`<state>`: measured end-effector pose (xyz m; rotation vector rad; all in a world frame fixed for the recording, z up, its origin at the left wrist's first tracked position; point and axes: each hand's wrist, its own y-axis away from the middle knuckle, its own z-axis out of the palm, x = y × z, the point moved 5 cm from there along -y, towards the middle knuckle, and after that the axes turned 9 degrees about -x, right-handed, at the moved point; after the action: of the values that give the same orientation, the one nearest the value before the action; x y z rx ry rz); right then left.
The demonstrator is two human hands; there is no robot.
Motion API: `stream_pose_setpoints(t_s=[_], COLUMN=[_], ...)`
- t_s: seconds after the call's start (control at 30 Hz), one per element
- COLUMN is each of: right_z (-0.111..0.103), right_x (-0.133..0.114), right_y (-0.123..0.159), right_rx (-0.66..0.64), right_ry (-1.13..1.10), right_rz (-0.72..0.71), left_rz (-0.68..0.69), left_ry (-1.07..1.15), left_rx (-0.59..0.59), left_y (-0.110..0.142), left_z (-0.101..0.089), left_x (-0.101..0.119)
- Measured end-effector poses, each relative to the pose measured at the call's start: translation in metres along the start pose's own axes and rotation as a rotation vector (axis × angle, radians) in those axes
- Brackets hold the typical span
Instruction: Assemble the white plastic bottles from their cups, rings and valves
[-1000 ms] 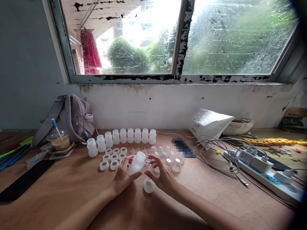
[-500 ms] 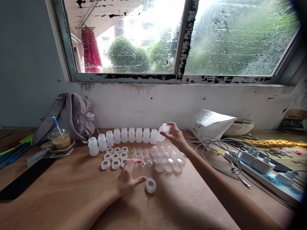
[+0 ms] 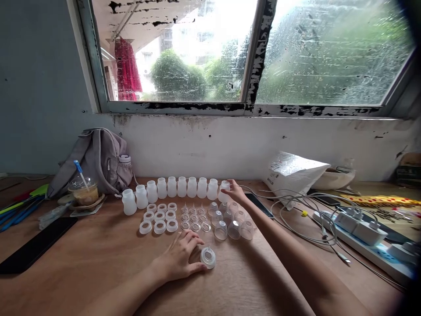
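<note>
A row of frosted baby bottles (image 3: 182, 187) stands along the back of the table. My right hand (image 3: 236, 192) grips the bottle (image 3: 224, 189) at the row's right end, which is upright. My left hand (image 3: 180, 256) rests on the table with fingers apart, its thumb tip at the edge of a collar ring with a clear teat in it (image 3: 208, 258). In front of the bottles lie white collar rings (image 3: 159, 227), then clear teats (image 3: 195, 226), then clear dome caps (image 3: 220, 231), each group in rows. My right forearm passes close beside the caps.
A dark phone (image 3: 259, 205) lies beyond my right forearm. Tangled cables (image 3: 296, 228) and a power strip (image 3: 358, 243) with chargers are on the right. At left are a black slab (image 3: 38, 245), a drink cup (image 3: 83, 189) and a grey backpack (image 3: 98, 160).
The bottle in my right hand has gone from tilted to upright at the row's end. My left hand has moved slightly down, nearer the collar ring with the teat.
</note>
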<state>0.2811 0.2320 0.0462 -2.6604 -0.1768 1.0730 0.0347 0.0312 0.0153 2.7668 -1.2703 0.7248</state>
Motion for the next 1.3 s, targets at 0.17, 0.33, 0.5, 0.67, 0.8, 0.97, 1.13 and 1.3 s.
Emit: stream_pose_setpoints(t_s=[0.17,0.33,0.5,0.67,0.8,0.97,1.13,1.3], right_z=[-0.011,-0.001,0.048,0.068,0.075,0.077,0.076,0.079], right_x=[-0.02,-0.088,-0.116,-0.105,-0.103,-0.104,-0.107,-0.105], right_y=[0.009,0.094,0.192,0.209,0.208,0.211,0.211,0.212], right_rx=[0.144,0.115,-0.3,-0.371,-0.444,-0.485,-0.485,-0.472], right_ry=[0.015,0.053,0.283,0.238,0.153,0.086,0.044,0.027], right_rz=[-0.097,-0.5,-0.602,-0.56,-0.6,-0.628,-0.667,-0.661], left_rz=[-0.002,0.011,0.037,0.049,0.067,0.076,0.074,0.095], left_ry=[-0.009,-0.024,-0.065,-0.101,-0.116,-0.131,-0.14,-0.137], left_rx=[0.002,0.007,0.012,0.025,0.041,0.049,0.051,0.052], left_y=[0.0,-0.001,-0.001,-0.002,-0.002,-0.002,-0.002,-0.004], left_z=[0.003,0.003,0.002,0.004,0.004,0.003,0.002,0.0], left_x=[0.003,0.007,0.01,0.01,0.011,0.013,0.013,0.01])
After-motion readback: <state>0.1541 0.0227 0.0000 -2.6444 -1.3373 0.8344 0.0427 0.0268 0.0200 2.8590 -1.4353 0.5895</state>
